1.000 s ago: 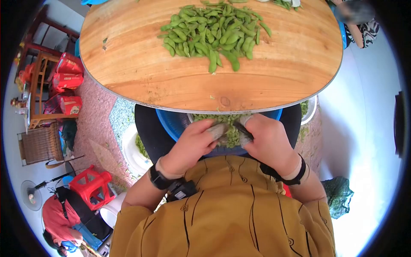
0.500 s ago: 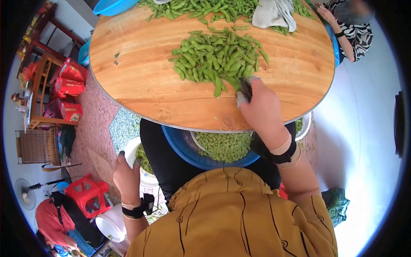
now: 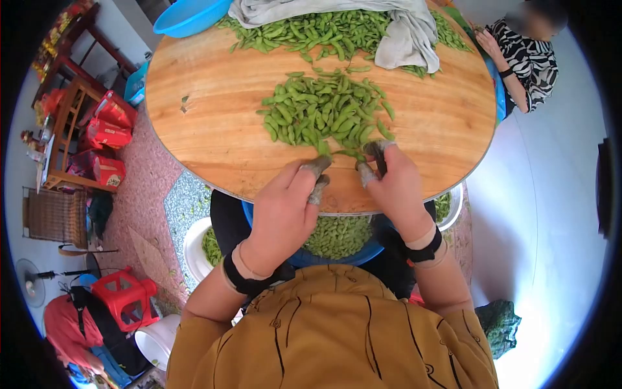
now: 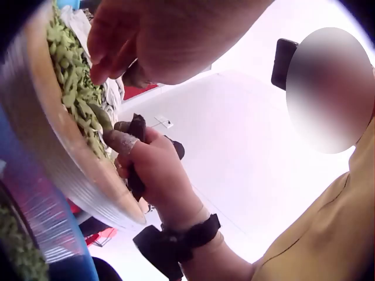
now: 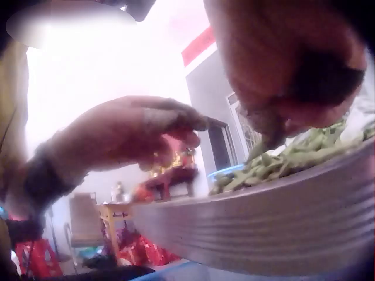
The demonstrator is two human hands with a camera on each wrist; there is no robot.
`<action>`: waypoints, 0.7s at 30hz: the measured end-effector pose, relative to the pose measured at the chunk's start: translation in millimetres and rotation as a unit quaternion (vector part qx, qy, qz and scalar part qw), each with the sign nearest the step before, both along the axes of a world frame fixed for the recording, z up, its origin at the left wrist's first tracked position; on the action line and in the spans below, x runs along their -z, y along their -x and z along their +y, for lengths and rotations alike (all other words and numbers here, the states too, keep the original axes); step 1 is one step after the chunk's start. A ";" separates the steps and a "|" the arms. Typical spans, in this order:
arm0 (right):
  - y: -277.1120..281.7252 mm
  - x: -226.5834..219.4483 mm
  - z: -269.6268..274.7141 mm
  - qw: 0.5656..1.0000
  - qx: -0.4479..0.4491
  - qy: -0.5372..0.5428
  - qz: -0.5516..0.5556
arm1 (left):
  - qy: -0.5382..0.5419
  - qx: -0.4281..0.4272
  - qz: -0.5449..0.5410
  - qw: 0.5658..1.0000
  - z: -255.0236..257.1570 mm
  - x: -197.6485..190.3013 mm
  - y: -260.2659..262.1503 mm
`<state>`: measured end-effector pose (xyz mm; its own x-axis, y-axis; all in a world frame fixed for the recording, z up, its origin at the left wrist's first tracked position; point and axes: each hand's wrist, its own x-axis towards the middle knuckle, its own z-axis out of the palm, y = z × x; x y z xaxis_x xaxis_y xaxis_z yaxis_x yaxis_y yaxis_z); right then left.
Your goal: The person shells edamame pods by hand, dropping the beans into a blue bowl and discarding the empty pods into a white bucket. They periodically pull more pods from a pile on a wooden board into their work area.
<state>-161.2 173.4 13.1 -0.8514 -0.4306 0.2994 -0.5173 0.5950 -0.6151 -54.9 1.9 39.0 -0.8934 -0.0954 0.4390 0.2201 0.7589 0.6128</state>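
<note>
On the round wooden table [image 3: 214,136] lies a heap of green soybean pods [image 3: 317,107]. At its near edge my right hand [image 3: 396,181] pinches a green pod [image 4: 101,116] between thumb and forefinger. Pale wrapping covers fingertips [image 4: 123,142] of that hand, and something dark shows along its fingers. My left hand [image 3: 285,201] reaches to the same edge from the left, its grimy, wrapped fingers loosely bent. In the right wrist view this left hand [image 5: 135,132] holds nothing visible. Below the table edge, shelled green beans [image 3: 340,236] fill a container inside a blue basin [image 3: 301,259].
More pods [image 3: 324,35] lie at the back beneath a grey cloth [image 3: 408,45], beside a blue bowl [image 3: 191,18]. White buckets of green matter [image 3: 196,249] flank my legs. A person [image 3: 528,58] sits at the far right. A red stool [image 3: 126,298] stands left.
Both hands were over the shelled beans; the right then went up to the heap, while the left swung out beside the left bucket. Now the left has come up to the heap too.
</note>
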 end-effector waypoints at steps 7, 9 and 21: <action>1.2 -17.8 40.2 0.969 -0.157 0.011 0.189 | -0.313 0.133 -0.308 0.889 12.6 10.4 44.7; -6.4 -29.5 42.7 0.991 -0.105 0.057 0.055 | -0.493 0.160 -0.373 0.769 18.9 3.6 46.1; 7.1 -17.0 77.4 0.811 -0.198 0.268 -0.482 | -0.261 0.123 -0.211 0.934 42.8 5.3 48.5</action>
